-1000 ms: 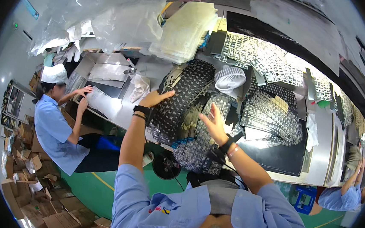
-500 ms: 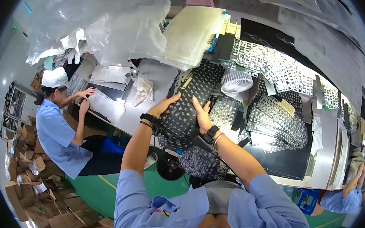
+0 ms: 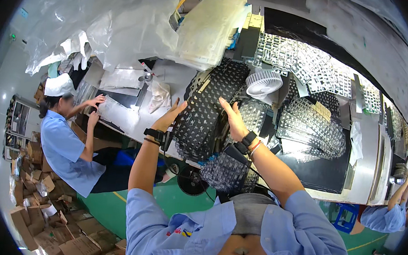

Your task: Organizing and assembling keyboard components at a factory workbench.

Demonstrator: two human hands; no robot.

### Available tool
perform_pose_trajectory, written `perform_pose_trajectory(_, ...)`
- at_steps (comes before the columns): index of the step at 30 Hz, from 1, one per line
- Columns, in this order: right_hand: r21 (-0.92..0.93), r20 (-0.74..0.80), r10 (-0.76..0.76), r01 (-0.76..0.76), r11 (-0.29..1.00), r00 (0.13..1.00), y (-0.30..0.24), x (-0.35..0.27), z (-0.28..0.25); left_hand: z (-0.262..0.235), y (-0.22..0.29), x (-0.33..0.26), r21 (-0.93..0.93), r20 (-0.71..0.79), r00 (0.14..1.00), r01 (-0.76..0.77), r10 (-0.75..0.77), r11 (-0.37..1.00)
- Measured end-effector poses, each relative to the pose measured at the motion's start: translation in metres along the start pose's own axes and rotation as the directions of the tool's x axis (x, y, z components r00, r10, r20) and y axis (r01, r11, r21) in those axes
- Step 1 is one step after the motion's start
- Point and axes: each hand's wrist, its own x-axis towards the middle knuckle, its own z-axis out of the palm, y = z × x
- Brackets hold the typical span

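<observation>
A tall stack of black perforated sheets (image 3: 204, 115) leans in front of me at the bench's front edge, with a pale strip lying on its upper left. My left hand (image 3: 169, 117) is beside the stack's left side, fingers stretched out and holding nothing. At its right side my right hand (image 3: 235, 122) is spread, palm turned toward the sheets, also without anything in it. Both wrists wear dark bands. Below the stack, a bundle of grey patterned sheets (image 3: 224, 176) hangs near my waist.
A white fan (image 3: 264, 84) stands right of the stack. Further right lie fanned perforated sheets (image 3: 309, 128) on a black board. Pale sheets (image 3: 206, 32) are piled behind. A co-worker (image 3: 69, 131) handles a clear sheet at left; cardboard boxes (image 3: 75, 242) cover the floor there.
My hands have come off the sides of the black sheet stack and moved apart. The stack now stands without my grip. The view has shifted slightly.
</observation>
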Motion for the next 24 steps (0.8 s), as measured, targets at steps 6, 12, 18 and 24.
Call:
perform_pose_trajectory(6,0.270,0.121,0.002,-0.034,0.962,0.993,-0.011,-0.030,-0.009,-0.032,-0.044,-0.013,0.069,-0.054,0.997,0.057,-0.054,0.996)
perform_pose_trajectory(12,-0.037,0.238,-0.093,0.105,0.994,0.967,-0.015,-0.147,-0.093,-0.050,-0.157,-0.091,-0.172,-0.376,0.908,-0.266,0.186,0.949)
perform_pose_trajectory(18,-0.952,0.279,0.190,0.244,0.187,0.941,0.018,-0.237,-0.227,0.047,-0.382,-0.178,-0.511,-0.524,0.760,0.082,-0.385,0.856)
perform_pose_trajectory(24,-0.842,0.460,0.301,0.518,-0.152,0.835,0.053,-0.264,-0.325,0.270,-0.541,-0.202,-0.477,0.029,0.682,0.652,-0.730,0.590)
